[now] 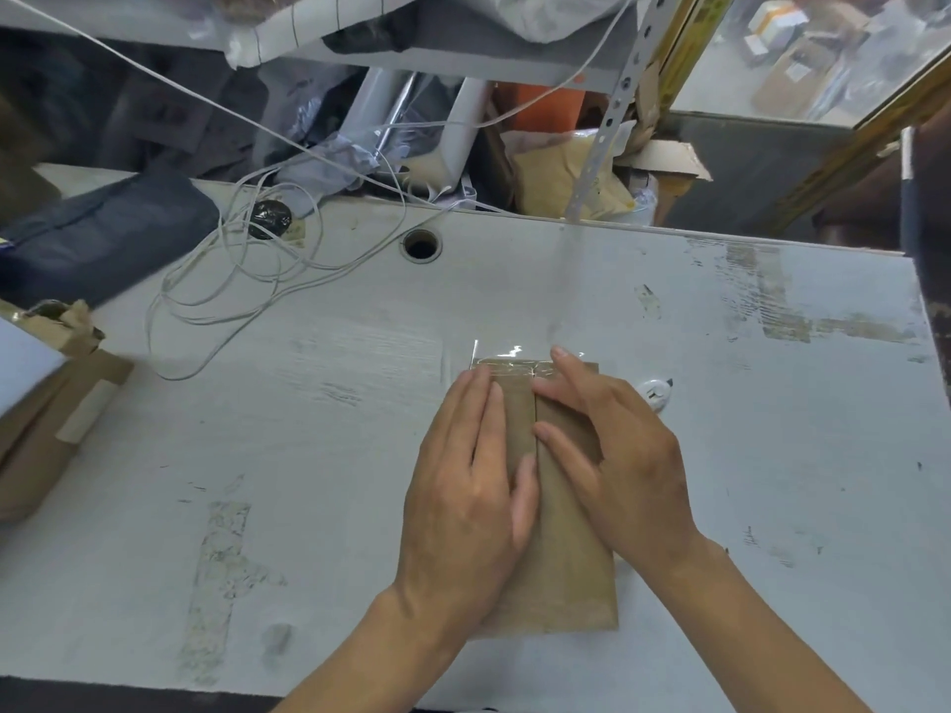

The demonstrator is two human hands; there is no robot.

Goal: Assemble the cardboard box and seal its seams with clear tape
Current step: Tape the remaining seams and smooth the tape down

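Note:
A small brown cardboard box [563, 568] lies on the white table, its two top flaps meeting in a centre seam. A strip of clear tape [507, 363] runs across the box's far edge and sticks out past it on the left. My left hand [463, 501] presses flat on the left flap, thumb along the seam. Beside it, my right hand [612, 450] presses flat on the right flap, fingertips at the seam and the far edge.
The worn white table [746, 455] has a round cable hole [421, 245]. A tangle of white cord [242, 280] and a dark bag [98, 234] lie at the far left. A taped cardboard parcel [46, 403] sits at the left edge. A small white object [654, 392] lies right of the box.

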